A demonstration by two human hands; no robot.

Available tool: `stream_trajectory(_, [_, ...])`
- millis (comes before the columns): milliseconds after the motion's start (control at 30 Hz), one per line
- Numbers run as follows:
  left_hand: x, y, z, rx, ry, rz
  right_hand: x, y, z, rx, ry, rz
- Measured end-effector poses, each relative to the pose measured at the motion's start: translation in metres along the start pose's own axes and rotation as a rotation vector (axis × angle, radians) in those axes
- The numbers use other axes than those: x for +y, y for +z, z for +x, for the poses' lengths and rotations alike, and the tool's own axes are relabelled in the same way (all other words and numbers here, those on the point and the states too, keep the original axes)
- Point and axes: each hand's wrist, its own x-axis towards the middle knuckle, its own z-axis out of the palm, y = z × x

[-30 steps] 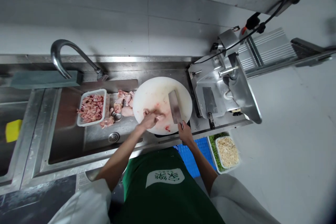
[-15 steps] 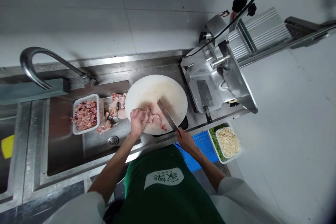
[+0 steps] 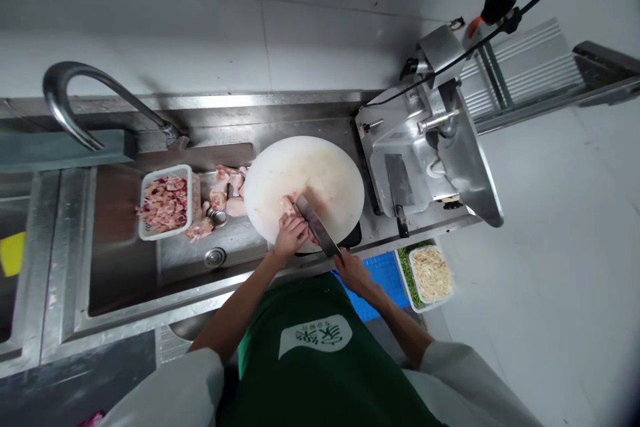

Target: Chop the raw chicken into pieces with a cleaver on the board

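Note:
A round white cutting board [image 3: 280,160] lies over the right end of the sink. My right hand [image 3: 351,269] is closed round the handle of a cleaver [image 3: 317,225], whose blade slants up and left across the board. Against the blade's left side, my left hand [image 3: 291,236] presses its bent fingers on a piece of raw chicken [image 3: 288,205]. Part of that piece is hidden by the fingers and the blade. Reddish scraps and wet smears show around the blade.
Left of the board, larger raw chicken pieces [image 3: 220,195] lie in the sink [image 3: 120,267] beside a white basket [image 3: 189,203] of cut meat. A curved faucet [image 3: 65,73] rises behind. At right stands a metal slicer [image 3: 475,167] with a second cleaver [image 3: 399,180] on it.
My left hand has moved right and toward me, up to the blade, and now covers most of the chicken. The cleaver has shifted slightly on the board. The whole view has shifted somewhat.

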Motion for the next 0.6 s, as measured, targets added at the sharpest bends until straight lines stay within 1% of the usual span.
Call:
stream_trajectory(100, [-0.006,0.003,-0.001,0.014,0.007,-0.023,-0.004,-0.005,0.005,-0.013,-0.020,0.005])
stream_trajectory(233, [-0.009,0.006,-0.001,0.039,0.050,-0.039,-0.004,-0.006,0.000,-0.077,0.039,-0.011])
stream_trajectory(333, [-0.012,0.007,-0.002,0.034,0.057,-0.084,-0.015,0.000,0.015,-0.055,0.040,-0.015])
stream_trajectory(400, [-0.013,0.007,-0.003,0.023,0.033,-0.103,-0.025,0.006,0.030,-0.018,0.012,-0.019])
stream_trajectory(467, [-0.014,0.007,-0.004,0.016,0.004,-0.090,-0.030,0.010,0.036,-0.003,0.000,-0.024])
stream_trajectory(600, [-0.010,0.007,-0.003,0.003,0.001,-0.087,-0.024,0.016,0.020,-0.044,0.046,-0.041])
